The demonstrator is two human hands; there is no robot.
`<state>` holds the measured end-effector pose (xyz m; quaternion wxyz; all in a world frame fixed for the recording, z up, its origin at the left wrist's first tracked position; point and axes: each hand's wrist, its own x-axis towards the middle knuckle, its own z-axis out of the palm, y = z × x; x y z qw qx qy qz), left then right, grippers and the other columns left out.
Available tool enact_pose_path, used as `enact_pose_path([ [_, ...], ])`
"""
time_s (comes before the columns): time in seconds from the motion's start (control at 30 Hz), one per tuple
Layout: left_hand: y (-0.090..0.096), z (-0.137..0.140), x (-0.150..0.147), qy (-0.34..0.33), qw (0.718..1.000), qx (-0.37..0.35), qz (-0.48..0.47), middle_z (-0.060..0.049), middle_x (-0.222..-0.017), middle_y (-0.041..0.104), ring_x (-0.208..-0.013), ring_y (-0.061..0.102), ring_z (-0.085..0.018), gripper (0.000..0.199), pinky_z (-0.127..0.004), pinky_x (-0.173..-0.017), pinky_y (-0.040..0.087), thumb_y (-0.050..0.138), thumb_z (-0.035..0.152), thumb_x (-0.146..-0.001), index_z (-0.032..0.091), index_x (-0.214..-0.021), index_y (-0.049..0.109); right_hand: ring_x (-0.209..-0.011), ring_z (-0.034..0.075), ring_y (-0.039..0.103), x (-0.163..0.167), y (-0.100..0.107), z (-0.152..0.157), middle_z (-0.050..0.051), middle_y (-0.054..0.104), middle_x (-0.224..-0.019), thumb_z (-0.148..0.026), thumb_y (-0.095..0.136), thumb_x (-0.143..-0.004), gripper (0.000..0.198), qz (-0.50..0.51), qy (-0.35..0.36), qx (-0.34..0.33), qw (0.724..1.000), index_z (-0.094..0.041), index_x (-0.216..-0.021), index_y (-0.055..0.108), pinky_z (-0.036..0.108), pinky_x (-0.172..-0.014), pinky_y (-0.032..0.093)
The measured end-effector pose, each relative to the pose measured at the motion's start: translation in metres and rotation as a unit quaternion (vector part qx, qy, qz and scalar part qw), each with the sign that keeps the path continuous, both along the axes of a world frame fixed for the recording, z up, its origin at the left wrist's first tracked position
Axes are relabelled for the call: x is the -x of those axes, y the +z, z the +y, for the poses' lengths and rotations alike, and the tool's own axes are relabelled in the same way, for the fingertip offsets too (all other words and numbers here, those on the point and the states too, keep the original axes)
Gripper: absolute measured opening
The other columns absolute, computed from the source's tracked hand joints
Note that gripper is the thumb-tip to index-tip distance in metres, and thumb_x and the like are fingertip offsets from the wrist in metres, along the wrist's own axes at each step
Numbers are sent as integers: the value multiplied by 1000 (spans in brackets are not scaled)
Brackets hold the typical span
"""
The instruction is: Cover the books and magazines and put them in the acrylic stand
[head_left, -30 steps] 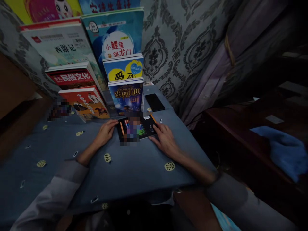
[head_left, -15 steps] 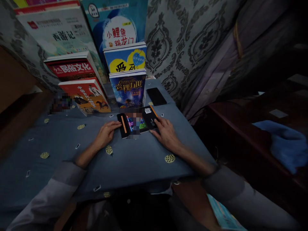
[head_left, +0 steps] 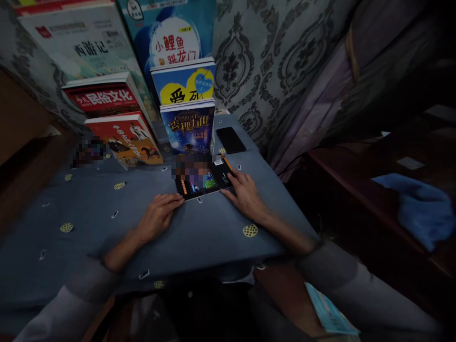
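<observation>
A thin book (head_left: 223, 177) with a black back cover, small colour pictures, a white barcode label and an orange edge lies on the table; its upper left part is pixelated. My left hand (head_left: 161, 216) has its fingers drawn together, with the tips on the book's near left corner. At the opposite side, my right hand (head_left: 246, 197) grips the book, fingers on the right edge and thumb along the near edge. Just behind stands a purple-blue book (head_left: 192, 128) with a gold title.
A black phone (head_left: 231, 139) lies behind to the right. Red and orange books (head_left: 130, 140) stand at the left, larger books (head_left: 80, 45) behind them. Blue patterned cloth (head_left: 89, 251) covers the table. A blue cloth (head_left: 420, 209) lies on the dark furniture at right.
My left hand has slid nearer to me along the book's left edge, down to its near corner. My right hand keeps its place on the book. The view has shifted slightly.
</observation>
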<state>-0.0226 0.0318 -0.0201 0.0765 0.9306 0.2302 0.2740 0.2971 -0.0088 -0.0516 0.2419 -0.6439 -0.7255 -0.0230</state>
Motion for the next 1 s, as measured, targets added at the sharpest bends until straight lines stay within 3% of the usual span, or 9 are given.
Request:
enact_pose_path([
  [0.23,1,-5,-4,2,1000,-7,-17,-10,-115,72,-104,68,-21,29,-39,-89,54,48,14,-99,20,-121,67,-125,38,53,0,3,-1,20,58,-139,-47,52,-98,54,17,12,-8,1000,-13,-139,59,59,-105,48],
  [0.4,10,4,-7,-2,999,31,15,-8,-108,72,-98,67,-20,26,-36,-88,53,46,20,-102,19,-115,68,-124,37,54,1,7,-2,21,58,-138,-45,55,-96,52,29,11,1,1000,-11,-136,60,57,-106,48],
  [0.63,11,72,-25,89,993,53,57,-12,-131,62,-123,59,-26,35,-43,-106,48,49,33,-99,18,-127,63,-121,36,55,3,14,-10,17,60,-132,-34,60,-93,38,52,2,-24,998,-18,-127,65,57,-102,49],
  [0.77,5,100,-36,116,988,69,82,-15,-132,62,-124,58,-28,42,-47,-107,46,49,37,-99,14,-132,59,-105,31,59,5,21,-20,13,64,-111,-28,58,-93,20,57,-7,-32,998,-22,-109,68,49,-92,53],
  [0.87,7,100,-40,110,988,64,90,-13,-126,65,-119,60,-28,39,-45,-103,48,49,36,-99,14,-129,61,-96,28,60,6,24,-24,10,65,-100,-26,55,-94,14,64,-4,-16,998,-22,-102,67,44,-85,54],
  [1.0,14,71,-38,103,988,38,110,-10,-108,66,-104,62,-27,35,-43,-95,50,52,39,-99,16,-123,64,-94,26,62,4,24,-27,9,66,-100,-24,55,-93,13,96,-9,-17,995,-21,-100,66,41,-84,53],
])
